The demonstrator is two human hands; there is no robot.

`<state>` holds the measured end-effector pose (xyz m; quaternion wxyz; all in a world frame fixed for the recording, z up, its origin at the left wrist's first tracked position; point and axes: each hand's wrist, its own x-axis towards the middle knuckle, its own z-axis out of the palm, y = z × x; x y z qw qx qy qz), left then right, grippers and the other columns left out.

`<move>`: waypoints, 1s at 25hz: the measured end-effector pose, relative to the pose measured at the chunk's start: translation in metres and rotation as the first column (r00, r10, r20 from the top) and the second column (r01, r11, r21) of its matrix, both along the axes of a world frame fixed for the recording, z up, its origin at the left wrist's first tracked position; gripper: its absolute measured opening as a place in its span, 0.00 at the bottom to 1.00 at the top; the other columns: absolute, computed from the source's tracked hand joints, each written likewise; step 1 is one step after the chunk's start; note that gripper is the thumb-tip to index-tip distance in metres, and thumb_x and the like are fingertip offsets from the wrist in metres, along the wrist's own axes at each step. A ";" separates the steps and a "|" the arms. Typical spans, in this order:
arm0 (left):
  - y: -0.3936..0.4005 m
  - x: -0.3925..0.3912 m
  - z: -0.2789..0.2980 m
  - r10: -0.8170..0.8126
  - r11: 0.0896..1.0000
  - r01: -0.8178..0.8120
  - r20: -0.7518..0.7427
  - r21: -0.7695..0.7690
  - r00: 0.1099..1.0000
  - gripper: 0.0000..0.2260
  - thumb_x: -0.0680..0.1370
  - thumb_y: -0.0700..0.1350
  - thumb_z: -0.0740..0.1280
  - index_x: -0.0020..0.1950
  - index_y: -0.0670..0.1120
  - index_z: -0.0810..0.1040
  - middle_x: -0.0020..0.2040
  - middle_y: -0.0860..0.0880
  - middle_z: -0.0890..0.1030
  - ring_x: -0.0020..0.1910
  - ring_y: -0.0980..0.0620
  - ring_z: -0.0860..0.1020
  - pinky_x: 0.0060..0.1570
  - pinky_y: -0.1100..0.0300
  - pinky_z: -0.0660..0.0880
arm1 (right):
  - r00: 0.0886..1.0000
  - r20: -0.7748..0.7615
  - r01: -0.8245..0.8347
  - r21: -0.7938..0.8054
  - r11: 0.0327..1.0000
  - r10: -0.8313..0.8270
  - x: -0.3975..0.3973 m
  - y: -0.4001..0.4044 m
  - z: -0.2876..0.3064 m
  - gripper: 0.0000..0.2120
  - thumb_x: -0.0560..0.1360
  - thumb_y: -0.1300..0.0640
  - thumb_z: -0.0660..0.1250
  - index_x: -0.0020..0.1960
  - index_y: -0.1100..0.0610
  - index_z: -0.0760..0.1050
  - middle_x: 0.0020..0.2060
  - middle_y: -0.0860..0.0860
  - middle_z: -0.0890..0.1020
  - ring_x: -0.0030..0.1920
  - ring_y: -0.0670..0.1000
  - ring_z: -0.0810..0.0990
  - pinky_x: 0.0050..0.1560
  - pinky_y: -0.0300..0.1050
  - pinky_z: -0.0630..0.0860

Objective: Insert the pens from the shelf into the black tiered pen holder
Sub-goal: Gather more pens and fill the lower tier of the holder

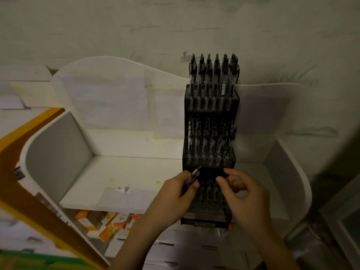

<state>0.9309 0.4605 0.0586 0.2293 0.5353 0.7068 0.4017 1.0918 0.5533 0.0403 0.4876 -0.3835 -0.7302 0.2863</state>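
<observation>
Dim shot, head view. Black tiered pen holder stands on the white shelf, toward the shelf's right side, its top tier back against the shelf's rear wall and its lowest tier reaching the front edge. Top tier full of pens, standing upright in rows. Middle tier also packed with pens. Lowest tier shows rows of holes, mostly bare at the front; a few pens look seated near its back, but too dark to count.

Left hand over the left part of the lowest tier, fingers curled round one pen, which is tilted with its tip pointing up and to the right, above the holes, not seated. Right hand over the right part of the same tier, fingers bent with thumb and forefinger close together above the holes; cannot tell whether it pinches anything, too dark and blurred.

Shelf has curved white side panels and a wavy back panel. Taped paper patches on the shelf floor near the front edge, left of the holder. Below the front edge, orange-and-white small boxes lie in a heap. Yellow-edged board slants across the left.
</observation>
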 end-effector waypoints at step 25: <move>-0.029 -0.069 -0.005 0.176 0.978 -0.207 -0.595 0.017 0.784 0.27 0.78 0.62 0.58 0.76 0.58 0.58 0.73 0.57 0.67 0.69 0.54 0.68 0.66 0.57 0.68 | 0.971 0.209 -0.143 0.108 0.984 0.118 -0.056 -0.023 -0.012 0.07 0.71 0.61 0.74 0.49 0.56 0.83 0.39 0.46 0.84 0.39 0.41 0.82 0.45 0.22 0.73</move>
